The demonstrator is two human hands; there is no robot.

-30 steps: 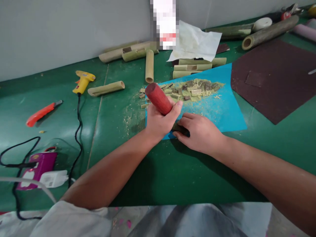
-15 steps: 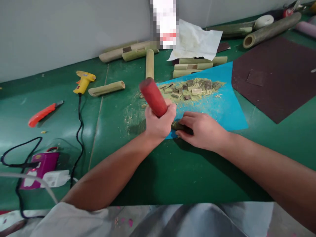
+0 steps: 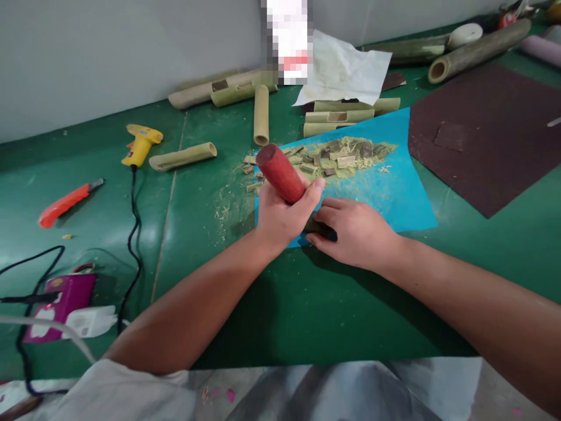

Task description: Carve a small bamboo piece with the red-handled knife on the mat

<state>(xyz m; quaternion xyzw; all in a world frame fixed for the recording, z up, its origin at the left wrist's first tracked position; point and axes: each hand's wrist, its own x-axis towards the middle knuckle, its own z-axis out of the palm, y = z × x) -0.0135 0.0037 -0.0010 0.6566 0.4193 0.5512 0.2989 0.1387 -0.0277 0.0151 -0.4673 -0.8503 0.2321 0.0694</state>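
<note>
My left hand [image 3: 283, 213] is wrapped round a tool with a thick red handle [image 3: 280, 172], its butt end tilted up and to the left. The tool's working end is hidden beneath the fist. Close beside it, my right hand [image 3: 359, 231] grips a dark green bamboo piece [image 3: 322, 227] low over the near edge of a blue sheet [image 3: 409, 199]. Most of that piece is covered by the fingers. Just beyond both hands, a heap of bamboo chips and shavings [image 3: 346, 158] lies on the sheet.
A yellow glue gun [image 3: 142, 145], an orange utility knife [image 3: 70, 203] and a purple power box [image 3: 61, 307] with cables lie on the left. Cut bamboo tubes [image 3: 261, 115] stretch across the back. At right are a dark brown sheet [image 3: 491, 146] and a long bamboo pole [image 3: 480, 51].
The red handle has shifted slightly right and nearer, and my left thumb is now stretched up along it. My right hand keeps its hold on the bamboo. The view has turned slightly.
</note>
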